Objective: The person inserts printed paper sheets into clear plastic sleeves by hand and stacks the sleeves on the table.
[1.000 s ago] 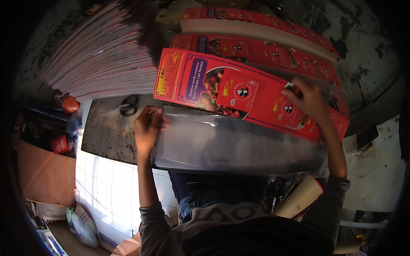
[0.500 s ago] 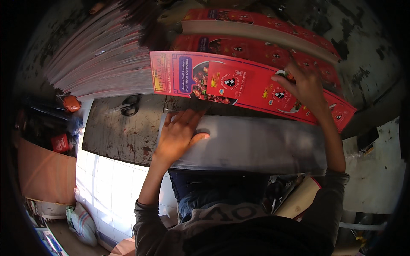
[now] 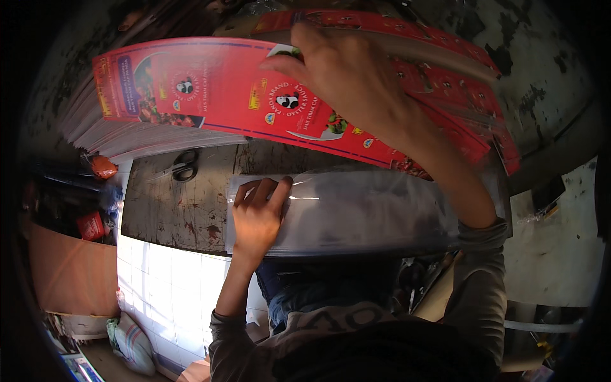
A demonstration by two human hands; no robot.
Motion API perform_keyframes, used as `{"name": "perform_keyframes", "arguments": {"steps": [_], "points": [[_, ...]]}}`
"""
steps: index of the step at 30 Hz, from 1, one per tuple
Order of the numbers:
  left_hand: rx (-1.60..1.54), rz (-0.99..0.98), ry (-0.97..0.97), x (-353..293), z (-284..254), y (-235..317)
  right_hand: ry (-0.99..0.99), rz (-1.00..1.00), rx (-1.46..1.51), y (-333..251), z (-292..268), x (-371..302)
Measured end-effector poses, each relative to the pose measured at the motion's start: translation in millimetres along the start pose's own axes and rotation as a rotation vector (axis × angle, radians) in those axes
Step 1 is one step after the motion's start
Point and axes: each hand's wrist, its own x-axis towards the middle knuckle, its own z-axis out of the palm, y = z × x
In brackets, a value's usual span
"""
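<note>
Nearest to me are my grey sleeves (image 3: 480, 274) and my jeans (image 3: 286, 299), just below the near edge of the table (image 3: 172, 213). Along this near edge, from its middle toward the right, lies a stack of clear plastic sheets (image 3: 375, 213), flat and shiny. My left hand (image 3: 258, 216) rests upon the left end of this stack, with the fingers bent and close together; I cannot tell if it pinches a sheet or only presses. To the left of it, near the table's left edge, lie dark-handled scissors (image 3: 184, 167), well apart from my hand. Beyond the plastic, my right hand (image 3: 356, 76) holds a long red printed strip (image 3: 229, 89), the thumb on its printed face and the fingers at its far edge. The strip is raised and a little curved, stretching from above the right part of the plastic toward the table's far left corner. Behind its left end, near that corner, is a fanned pile of thin sheets (image 3: 172, 143), partly covered by the strip. Farthest, toward the table's far right corner, are stacks of red printed strips (image 3: 458, 95), partly hidden by my right hand.
</note>
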Motion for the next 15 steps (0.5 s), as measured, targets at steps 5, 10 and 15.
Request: {"name": "perform_keyframes", "arguments": {"steps": [5, 10, 15], "points": [[0.100, 0.067, 0.049, -8, 3, 16, 0.236, -0.153, 0.207, -41, 14, 39], [0.073, 0.079, 0.043, -8, 7, 17, 0.304, -0.197, 0.292, -76, 8, 57], [0.084, 0.026, 0.013, -14, 7, 15, 0.247, -0.052, 0.396, -88, 17, 45]]}}
